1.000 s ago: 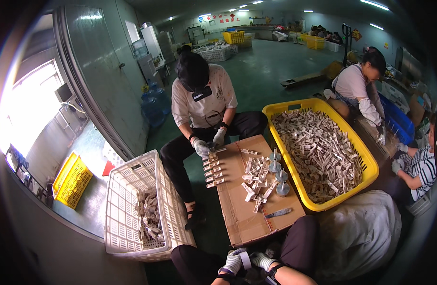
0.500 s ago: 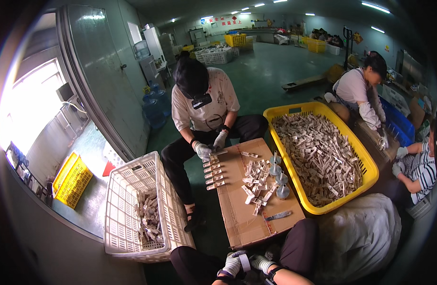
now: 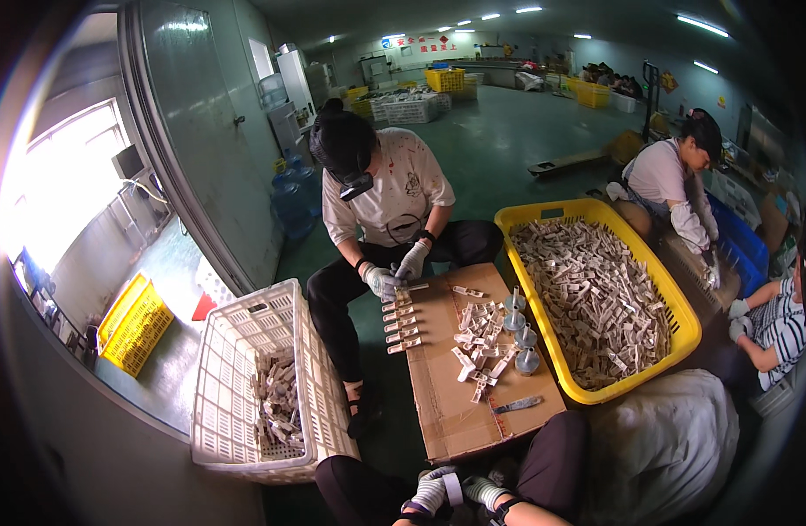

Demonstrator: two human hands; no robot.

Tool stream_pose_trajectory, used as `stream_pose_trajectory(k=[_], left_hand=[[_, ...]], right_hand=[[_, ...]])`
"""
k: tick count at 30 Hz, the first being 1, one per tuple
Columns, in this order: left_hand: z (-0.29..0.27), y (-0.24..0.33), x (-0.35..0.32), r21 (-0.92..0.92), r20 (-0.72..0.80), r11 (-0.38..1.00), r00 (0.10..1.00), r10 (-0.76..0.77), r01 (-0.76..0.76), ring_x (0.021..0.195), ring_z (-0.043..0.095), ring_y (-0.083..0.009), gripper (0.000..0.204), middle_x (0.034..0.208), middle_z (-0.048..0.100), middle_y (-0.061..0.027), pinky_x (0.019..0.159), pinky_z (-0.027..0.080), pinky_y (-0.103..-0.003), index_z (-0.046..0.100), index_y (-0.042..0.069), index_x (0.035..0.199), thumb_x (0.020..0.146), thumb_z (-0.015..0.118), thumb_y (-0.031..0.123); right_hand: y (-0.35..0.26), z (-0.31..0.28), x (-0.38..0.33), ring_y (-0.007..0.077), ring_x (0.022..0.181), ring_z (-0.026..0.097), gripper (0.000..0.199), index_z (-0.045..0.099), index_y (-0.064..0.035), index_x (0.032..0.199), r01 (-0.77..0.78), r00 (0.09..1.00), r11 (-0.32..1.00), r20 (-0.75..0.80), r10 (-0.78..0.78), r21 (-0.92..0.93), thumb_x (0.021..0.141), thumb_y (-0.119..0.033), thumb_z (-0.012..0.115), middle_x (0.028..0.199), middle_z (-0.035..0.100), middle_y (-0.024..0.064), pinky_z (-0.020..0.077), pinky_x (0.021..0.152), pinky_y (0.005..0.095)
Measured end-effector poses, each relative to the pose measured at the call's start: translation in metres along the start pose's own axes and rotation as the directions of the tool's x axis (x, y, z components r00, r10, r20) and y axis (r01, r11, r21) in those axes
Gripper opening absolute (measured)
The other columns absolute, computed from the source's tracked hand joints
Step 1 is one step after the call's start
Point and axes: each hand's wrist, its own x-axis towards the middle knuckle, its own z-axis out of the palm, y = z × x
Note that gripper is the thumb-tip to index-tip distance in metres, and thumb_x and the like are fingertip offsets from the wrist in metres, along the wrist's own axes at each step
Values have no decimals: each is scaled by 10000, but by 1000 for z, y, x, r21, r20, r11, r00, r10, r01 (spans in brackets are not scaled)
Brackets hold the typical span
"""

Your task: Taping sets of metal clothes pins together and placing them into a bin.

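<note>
We are seemingly midway: a part-filled white crate (image 3: 322,386), then clips (image 3: 404,333) lining the board (image 3: 442,386). Our left hand (image 3: 433,489) is gripping a pale strip (image 3: 454,489) over our lap (image 3: 556,456); our right hand (image 3: 484,491) is half-curling beside it, hold unclear. Loose clips (image 3: 464,363) and a heaped yellow crate (image 3: 639,378) are remaining.

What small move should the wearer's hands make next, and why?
Probably bring the right hand against the free edge of the pale piece to steady it. The left hand appears to hold the piece from one side, and the right sits close by on the other; whether it already touches is unclear.
</note>
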Motion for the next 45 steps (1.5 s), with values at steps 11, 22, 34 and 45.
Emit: stream_pose_trajectory(k=[11,22,34,45], left_hand=[[0,7,-7,-102,18,994,999,-39,40,653,640,-187,166,820,684,-51,587,548,-334,689,84,995,834,668,50],[-5,8,-8,-6,7,1000,1000,-3,3,732,675,-252,182,885,684,-110,649,584,-377,668,51,1036,877,587,13],[11,12,-17,-88,40,996,999,-29,32,689,640,-188,164,847,681,-48,620,549,-337,690,71,1003,841,667,58],[-14,-1,5,-209,118,978,992,40,-15,758,679,-289,183,907,691,-147,677,573,-395,668,10,1009,892,531,40]], right_hand=[[24,17,18,209,874,614,184,690,-69,980,104,992,991,77,-98,-83,921,-137,530,957,695,95,490,829,330],[13,16,14,204,936,617,186,678,-52,1032,67,994,997,89,-65,-21,919,-126,551,1021,691,106,484,858,335],[12,3,7,242,940,622,184,688,-80,1009,223,967,972,144,-211,-69,921,-135,536,995,694,106,485,847,352],[-136,-91,-76,385,971,627,423,630,-28,1086,32,991,920,-106,-80,-392,847,-373,587,1035,658,220,500,855,441]])
